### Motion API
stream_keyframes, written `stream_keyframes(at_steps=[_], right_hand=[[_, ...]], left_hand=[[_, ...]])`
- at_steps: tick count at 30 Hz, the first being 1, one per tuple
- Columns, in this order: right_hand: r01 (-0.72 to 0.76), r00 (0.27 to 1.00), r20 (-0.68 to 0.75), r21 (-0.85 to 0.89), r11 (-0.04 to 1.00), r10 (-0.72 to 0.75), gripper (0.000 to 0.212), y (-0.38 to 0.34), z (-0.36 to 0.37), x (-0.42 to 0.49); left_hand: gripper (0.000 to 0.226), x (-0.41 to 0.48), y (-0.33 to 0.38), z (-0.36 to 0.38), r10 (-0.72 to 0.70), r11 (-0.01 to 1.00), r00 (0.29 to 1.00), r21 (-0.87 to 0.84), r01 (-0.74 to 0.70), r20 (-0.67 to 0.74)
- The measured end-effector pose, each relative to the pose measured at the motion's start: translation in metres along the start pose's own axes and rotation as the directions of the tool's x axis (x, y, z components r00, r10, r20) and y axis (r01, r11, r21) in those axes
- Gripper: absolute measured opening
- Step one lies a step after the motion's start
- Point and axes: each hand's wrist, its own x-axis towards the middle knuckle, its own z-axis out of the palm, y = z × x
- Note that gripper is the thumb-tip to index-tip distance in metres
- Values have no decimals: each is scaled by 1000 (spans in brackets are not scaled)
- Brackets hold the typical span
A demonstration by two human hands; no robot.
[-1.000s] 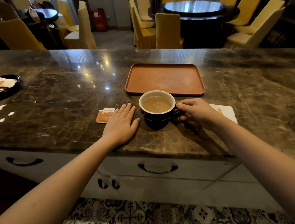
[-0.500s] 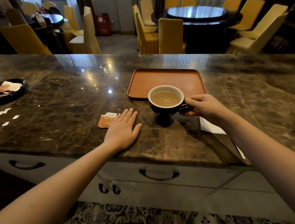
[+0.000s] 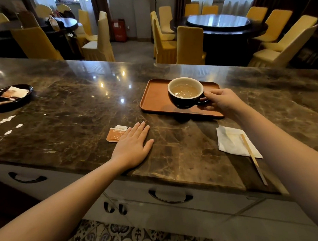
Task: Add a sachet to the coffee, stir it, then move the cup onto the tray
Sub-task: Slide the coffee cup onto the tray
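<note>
A dark cup (image 3: 185, 93) with a white inside holds light brown coffee. My right hand (image 3: 222, 102) grips its handle and holds it in the air over the near part of the brown tray (image 3: 154, 98). The cup's shadow falls on the tray's front rim. My left hand (image 3: 132, 146) lies flat on the marble counter, fingers apart. An orange sachet (image 3: 117, 133) with a torn top lies flat at my left fingertips.
A white napkin (image 3: 232, 141) with a wooden stir stick (image 3: 252, 157) on it lies at the counter's right front. A black dish (image 3: 10, 97) holding sachets stands at the far left, with white paper scraps (image 3: 9, 125) near it. Yellow chairs and round tables stand beyond the counter.
My right hand has lifted the cup off the counter and carried it away from me, over the tray's front. The napkin and stick came into view. My left hand stayed put.
</note>
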Motion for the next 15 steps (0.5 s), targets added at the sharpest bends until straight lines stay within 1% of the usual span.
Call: stream_keyframes(at_steps=[3, 7, 13, 15], right_hand=[[-18, 999, -31, -33, 999, 17, 24, 1, 0, 15], [-34, 997, -78, -69, 997, 29, 24, 6, -1, 33], [-81, 994, -76, -7, 997, 80, 19, 12, 0, 48], [-76, 995, -64, 14, 997, 76, 22, 13, 1, 50]], left_hand=[[59, -1, 0, 0, 7, 1000, 1000, -5, -7, -6], [59, -1, 0, -1, 8, 1000, 1000, -8, -8, -6], [63, -2, 0, 1, 4, 1000, 1000, 1, -4, -10], [66, -2, 0, 1, 3, 1000, 1000, 5, -3, -11]])
